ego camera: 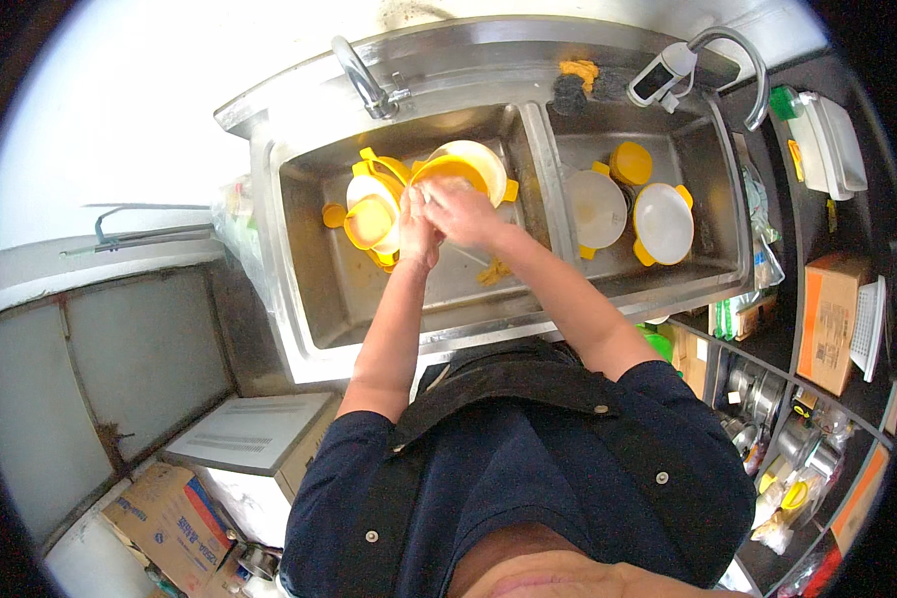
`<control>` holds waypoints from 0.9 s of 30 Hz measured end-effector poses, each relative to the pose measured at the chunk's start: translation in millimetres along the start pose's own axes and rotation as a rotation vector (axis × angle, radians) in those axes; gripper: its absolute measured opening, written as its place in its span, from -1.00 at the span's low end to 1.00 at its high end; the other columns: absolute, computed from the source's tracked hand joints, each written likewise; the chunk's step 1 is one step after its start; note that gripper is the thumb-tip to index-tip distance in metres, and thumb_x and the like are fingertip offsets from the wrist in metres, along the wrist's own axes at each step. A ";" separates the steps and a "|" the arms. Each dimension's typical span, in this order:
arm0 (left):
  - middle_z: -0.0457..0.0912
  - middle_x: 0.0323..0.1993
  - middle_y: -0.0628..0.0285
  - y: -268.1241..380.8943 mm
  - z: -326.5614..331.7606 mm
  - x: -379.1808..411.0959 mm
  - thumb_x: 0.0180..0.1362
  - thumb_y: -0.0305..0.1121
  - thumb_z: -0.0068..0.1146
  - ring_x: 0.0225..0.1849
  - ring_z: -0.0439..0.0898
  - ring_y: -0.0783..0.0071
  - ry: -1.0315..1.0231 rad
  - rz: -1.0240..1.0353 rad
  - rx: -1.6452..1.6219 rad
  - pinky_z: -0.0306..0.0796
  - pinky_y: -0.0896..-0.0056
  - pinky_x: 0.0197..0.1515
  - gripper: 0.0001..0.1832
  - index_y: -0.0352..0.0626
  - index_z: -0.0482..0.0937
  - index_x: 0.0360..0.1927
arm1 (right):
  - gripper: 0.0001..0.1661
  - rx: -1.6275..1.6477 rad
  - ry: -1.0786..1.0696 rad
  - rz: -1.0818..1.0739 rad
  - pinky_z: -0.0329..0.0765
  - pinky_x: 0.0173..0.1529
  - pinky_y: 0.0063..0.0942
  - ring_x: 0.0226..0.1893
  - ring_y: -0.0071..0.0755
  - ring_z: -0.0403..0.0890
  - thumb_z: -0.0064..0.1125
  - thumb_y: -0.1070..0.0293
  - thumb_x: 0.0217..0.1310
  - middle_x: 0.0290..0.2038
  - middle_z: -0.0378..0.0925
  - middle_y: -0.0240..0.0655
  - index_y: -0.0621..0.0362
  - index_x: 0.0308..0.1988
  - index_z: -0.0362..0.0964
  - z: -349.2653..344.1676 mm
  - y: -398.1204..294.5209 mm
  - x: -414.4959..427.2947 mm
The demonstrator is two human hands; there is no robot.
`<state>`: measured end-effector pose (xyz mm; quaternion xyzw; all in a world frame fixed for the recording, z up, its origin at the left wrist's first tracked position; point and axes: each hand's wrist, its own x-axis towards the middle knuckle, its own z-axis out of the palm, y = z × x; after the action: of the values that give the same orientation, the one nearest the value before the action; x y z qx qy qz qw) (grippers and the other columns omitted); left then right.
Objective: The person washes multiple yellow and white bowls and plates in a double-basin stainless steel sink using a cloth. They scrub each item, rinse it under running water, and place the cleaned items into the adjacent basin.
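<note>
Both hands are over the left sink basin (pixel 321 314). My left hand (pixel 420 235) is at the near left edge of a yellow bowl (pixel 472 173) and appears to grip it. My right hand (pixel 460 211) is partly blurred, its fingers over the bowl's near side; whether it holds anything is hidden. A larger pale bowl (pixel 489 157) with yellow handles lies behind the yellow one. Left of my hands are stacked yellow-and-white dishes, with a small yellow cup (pixel 368 223) on top. A small round yellow piece (pixel 334 215) lies beside them. Yellowish scraps (pixel 493 272) lie on the basin floor.
The right basin holds two white dishes (pixel 596 209) (pixel 664 224) with yellow handles and a yellow round container (pixel 631 163). A faucet (pixel 362 78) and a second, electric faucet (pixel 661 75) rise behind. Orange and dark cloths (pixel 579 75) lie on the ledge. Shelves with a cardboard box (pixel 830 325) stand right.
</note>
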<state>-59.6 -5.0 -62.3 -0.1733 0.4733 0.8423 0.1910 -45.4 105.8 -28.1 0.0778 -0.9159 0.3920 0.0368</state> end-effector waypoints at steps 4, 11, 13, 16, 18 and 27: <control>0.42 -0.02 0.16 9.5 -19.4 8.5 0.25 -0.03 -0.26 -0.05 0.46 0.28 -0.056 0.015 0.011 0.39 0.23 -0.02 -0.51 -0.17 0.22 0.11 | -0.60 -0.354 -0.502 -0.153 0.37 -0.01 -0.20 -0.07 -0.04 0.43 -0.18 0.17 0.13 -0.14 0.45 -0.05 0.22 -0.15 0.34 -13.4 -19.0 2.1; 0.43 -0.05 0.22 23.0 6.6 -7.8 0.23 -0.07 -0.17 -0.10 0.48 0.34 -0.062 -0.061 0.259 0.43 0.29 -0.08 -0.52 -0.17 0.23 0.09 | -0.72 -0.165 -0.163 0.003 0.43 -0.15 -0.14 -0.25 -0.03 0.51 -0.09 0.27 0.05 -0.30 0.49 -0.04 0.23 -0.30 0.40 6.3 3.8 7.3; 0.38 0.02 0.19 1.0 -25.9 23.7 0.23 -0.07 -0.17 -0.05 0.46 0.33 -0.136 -0.006 0.167 0.40 0.30 -0.03 -0.48 -0.18 0.18 0.15 | -0.71 0.037 -0.154 -0.114 0.41 -0.22 -0.13 -0.29 0.05 0.50 -0.13 0.22 0.14 -0.32 0.49 -0.05 0.17 -0.24 0.37 17.9 4.6 -1.7; 0.48 -0.11 0.17 27.9 -16.4 -0.1 0.22 -0.17 -0.13 -0.08 0.48 0.32 -0.137 -0.159 0.149 0.39 0.27 -0.06 -0.61 -0.19 0.31 0.02 | -0.74 -0.306 -0.384 -0.403 0.43 -0.28 -0.17 -0.39 -0.02 0.51 0.00 0.16 0.05 -0.39 0.50 -0.14 0.11 -0.36 0.42 -9.2 7.4 -15.5; 0.48 -0.10 0.17 34.1 -24.0 1.4 0.19 -0.16 -0.09 -0.08 0.48 0.32 -0.284 -0.246 0.207 0.40 0.28 -0.07 -0.58 -0.21 0.31 0.03 | -0.79 -0.420 -0.390 -0.569 0.46 -0.33 -0.27 -0.41 -0.07 0.52 0.11 0.22 -0.06 -0.40 0.52 -0.21 0.08 -0.39 0.42 -24.4 13.9 -18.0; 0.44 0.01 0.28 21.1 -26.3 -24.1 -0.11 -0.13 0.30 0.02 0.44 0.35 -0.535 -0.092 -0.045 0.34 0.22 0.06 -0.34 -0.11 0.32 0.07 | -0.60 1.101 0.034 0.326 0.46 -0.23 -0.53 -0.37 -0.54 0.52 0.34 0.27 -0.18 -0.37 0.52 -0.40 0.25 -0.31 0.43 -62.7 18.8 9.0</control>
<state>-46.0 -41.7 -48.4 0.0299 0.3791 0.8588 0.3433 -57.1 162.9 2.9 -0.0632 -0.5761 0.8130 -0.0556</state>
